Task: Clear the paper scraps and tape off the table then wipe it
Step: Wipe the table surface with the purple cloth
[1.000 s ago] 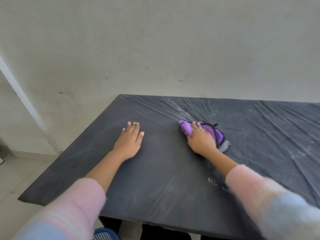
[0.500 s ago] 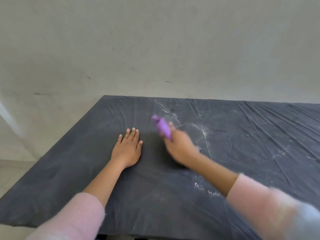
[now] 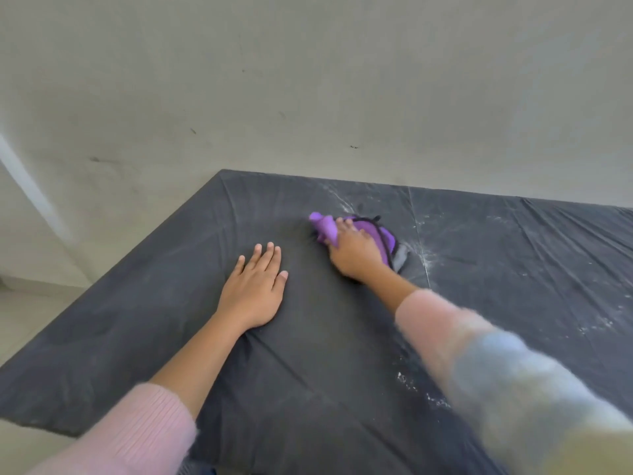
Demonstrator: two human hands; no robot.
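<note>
Dark table (image 3: pixel 308 371), purple cloth (image 3: pixel 325 228), perhaps white dust (image 3: pixel 428 258)

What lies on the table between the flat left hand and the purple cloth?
Nothing. In the head view, only bare, creased dark grey table cover separates the flat left hand from the bunched purple cloth under the right hand.

Soft, even, fairly bright light with only faint shading. A pale sheen catches creases in the dark counter (image 3: pixel 308 371). Motion blur smears the right sleeve (image 3: pixel 513 389); wide-angle distortion bends lines toward the edges.
</note>
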